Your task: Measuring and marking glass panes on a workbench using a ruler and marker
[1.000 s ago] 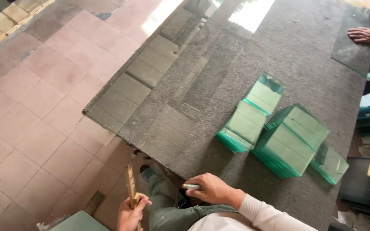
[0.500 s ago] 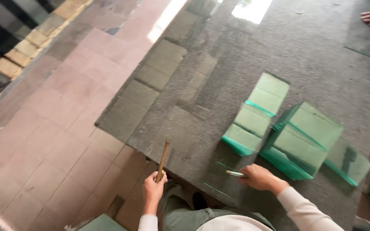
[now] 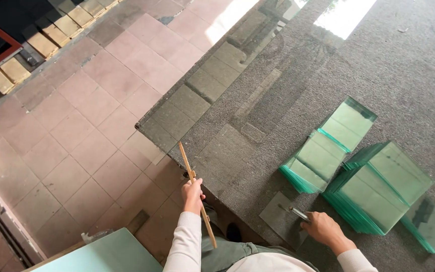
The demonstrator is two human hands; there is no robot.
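Observation:
My left hand (image 3: 193, 194) grips a long thin wooden stick (image 3: 187, 163) at the near-left edge of a big glass sheet (image 3: 212, 90) lying on the grey carpeted table (image 3: 404, 65). My right hand (image 3: 323, 229) holds a small metal-tipped cutting tool (image 3: 298, 213) over a small glass piece (image 3: 280, 216) at the table's near edge. Just right of that hand are stacks of green-edged cut glass panes (image 3: 378, 189).
Another row of glass panes (image 3: 328, 143) lies beyond the stacks. Pink floor tiles (image 3: 76, 141) spread to the left, with wooden blocks (image 3: 51, 35) at the far left. A pale green board (image 3: 106, 254) sits low by my left arm.
My left hand has raised the stick from beside my leg up to the glass sheet's edge. My right hand with the tool has shifted right onto the small glass piece. The view swung left.

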